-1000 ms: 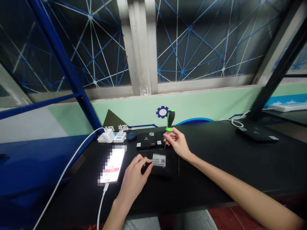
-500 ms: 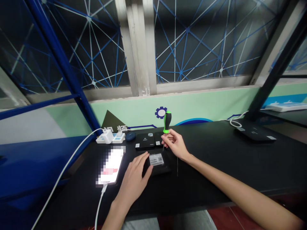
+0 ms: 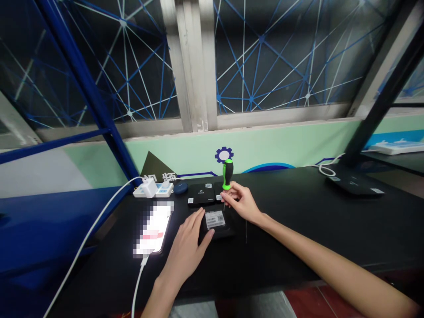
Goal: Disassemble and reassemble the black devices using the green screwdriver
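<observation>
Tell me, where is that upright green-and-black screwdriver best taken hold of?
By its thick handle, coming from the right. The screwdriver stands nearly upright, tip down at the black box, so the handle sticks up free, while the thin shaft offers little to hold. The right hand pinches it just under the green collar; the left hand rests on the box's left side, blocking that approach.

Blue gear sign (image 3: 224,155) and Chinese characters (image 3: 169,177) on green wall (image 3: 281,145); black box's (image 3: 219,231) white label (image 3: 214,219) illegible.
</observation>
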`<state>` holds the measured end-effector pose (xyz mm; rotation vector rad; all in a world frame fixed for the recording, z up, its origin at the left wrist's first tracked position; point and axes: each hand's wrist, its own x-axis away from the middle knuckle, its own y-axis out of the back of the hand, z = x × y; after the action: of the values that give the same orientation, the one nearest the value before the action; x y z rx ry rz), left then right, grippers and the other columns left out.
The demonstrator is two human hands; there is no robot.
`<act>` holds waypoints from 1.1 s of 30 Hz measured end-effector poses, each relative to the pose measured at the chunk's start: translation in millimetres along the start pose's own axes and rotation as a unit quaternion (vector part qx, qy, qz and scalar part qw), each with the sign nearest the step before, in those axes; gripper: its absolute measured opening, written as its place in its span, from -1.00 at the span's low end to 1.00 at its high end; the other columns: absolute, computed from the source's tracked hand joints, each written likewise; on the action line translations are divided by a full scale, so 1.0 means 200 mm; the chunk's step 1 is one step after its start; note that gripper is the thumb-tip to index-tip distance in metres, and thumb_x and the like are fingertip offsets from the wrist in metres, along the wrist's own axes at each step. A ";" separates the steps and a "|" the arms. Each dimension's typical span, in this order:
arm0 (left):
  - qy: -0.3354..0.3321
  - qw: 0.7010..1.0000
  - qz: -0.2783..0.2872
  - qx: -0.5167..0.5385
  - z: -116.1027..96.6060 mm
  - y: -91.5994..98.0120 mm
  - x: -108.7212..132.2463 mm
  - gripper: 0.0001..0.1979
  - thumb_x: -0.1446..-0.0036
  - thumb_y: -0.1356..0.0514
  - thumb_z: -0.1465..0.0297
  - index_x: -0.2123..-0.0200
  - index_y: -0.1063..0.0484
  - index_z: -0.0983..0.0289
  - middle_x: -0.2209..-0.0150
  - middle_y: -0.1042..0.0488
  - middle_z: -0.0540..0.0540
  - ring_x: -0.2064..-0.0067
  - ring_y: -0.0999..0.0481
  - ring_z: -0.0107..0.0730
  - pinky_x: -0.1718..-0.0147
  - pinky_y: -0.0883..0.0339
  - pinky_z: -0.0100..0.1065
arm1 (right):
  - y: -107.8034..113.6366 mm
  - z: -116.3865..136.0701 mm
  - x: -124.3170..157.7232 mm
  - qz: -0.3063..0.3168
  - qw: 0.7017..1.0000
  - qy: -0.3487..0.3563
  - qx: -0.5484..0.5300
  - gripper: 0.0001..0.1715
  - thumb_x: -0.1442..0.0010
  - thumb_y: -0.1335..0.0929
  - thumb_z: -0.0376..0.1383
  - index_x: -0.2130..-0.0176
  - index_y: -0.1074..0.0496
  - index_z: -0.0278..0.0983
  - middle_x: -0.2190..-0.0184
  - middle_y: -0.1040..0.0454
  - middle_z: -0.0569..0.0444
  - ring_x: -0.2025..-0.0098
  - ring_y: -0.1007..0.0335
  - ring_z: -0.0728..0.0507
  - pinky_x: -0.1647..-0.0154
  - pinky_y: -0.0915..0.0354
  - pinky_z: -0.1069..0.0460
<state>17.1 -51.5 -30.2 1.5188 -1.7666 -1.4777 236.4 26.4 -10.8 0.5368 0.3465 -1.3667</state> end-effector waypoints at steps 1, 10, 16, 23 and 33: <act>0.000 1.000 -0.001 -0.001 0.00 0.00 0.00 -0.47 -0.39 0.03 0.10 -0.33 -0.06 0.14 -0.32 -0.19 0.14 -0.33 -0.16 -0.16 -0.23 -0.15 -0.05 | 0.00 0.00 0.00 0.004 1.000 0.003 0.008 -0.71 -0.21 -0.42 -0.09 0.29 -0.36 -0.24 0.47 -0.51 0.08 0.46 -0.47 -0.06 0.44 -0.41 0.07; 0.001 1.000 -0.004 -0.005 -0.01 0.01 0.01 -0.48 -0.40 0.05 0.10 -0.34 -0.06 0.10 -0.33 -0.17 0.12 -0.33 -0.16 -0.14 -0.23 -0.15 -0.03 | 0.03 0.03 0.00 0.031 0.997 0.016 0.064 -0.74 -0.29 -0.35 -0.12 0.29 -0.40 -0.27 0.47 -0.51 0.06 0.44 -0.48 -0.09 0.40 -0.42 0.04; -0.007 1.000 -0.005 -0.001 -0.01 0.01 0.01 -0.48 -0.40 0.05 0.11 -0.34 -0.04 0.11 -0.34 -0.15 0.12 -0.34 -0.13 -0.16 -0.26 -0.11 -0.05 | 0.03 0.02 0.00 0.030 0.995 0.019 0.092 -0.73 -0.26 -0.38 -0.13 0.32 -0.45 -0.29 0.48 -0.56 0.03 0.46 -0.51 -0.12 0.42 -0.42 0.03; -0.005 1.000 0.000 -0.004 -0.01 0.02 0.01 -0.48 -0.40 0.05 0.10 -0.35 -0.04 0.09 -0.34 -0.16 0.12 -0.32 -0.18 -0.12 -0.22 -0.15 -0.02 | 0.03 0.04 -0.01 0.038 0.996 0.011 0.077 -0.70 -0.25 -0.38 -0.09 0.31 -0.48 -0.28 0.48 -0.57 0.01 0.48 -0.51 -0.13 0.45 -0.44 0.01; -0.002 1.000 0.009 -0.011 0.00 0.02 0.00 -0.47 -0.40 0.05 0.10 -0.35 -0.04 0.11 -0.35 -0.14 0.10 -0.33 -0.17 -0.15 -0.24 -0.13 -0.06 | 0.05 0.06 -0.01 0.055 0.993 0.029 0.103 -0.70 -0.29 -0.35 -0.14 0.34 -0.52 -0.30 0.46 -0.57 0.00 0.47 -0.47 -0.13 0.41 -0.43 -0.01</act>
<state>15.0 -52.8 -26.0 1.4861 -1.7556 -1.4867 245.1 23.1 1.7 0.7578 0.2200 -1.2882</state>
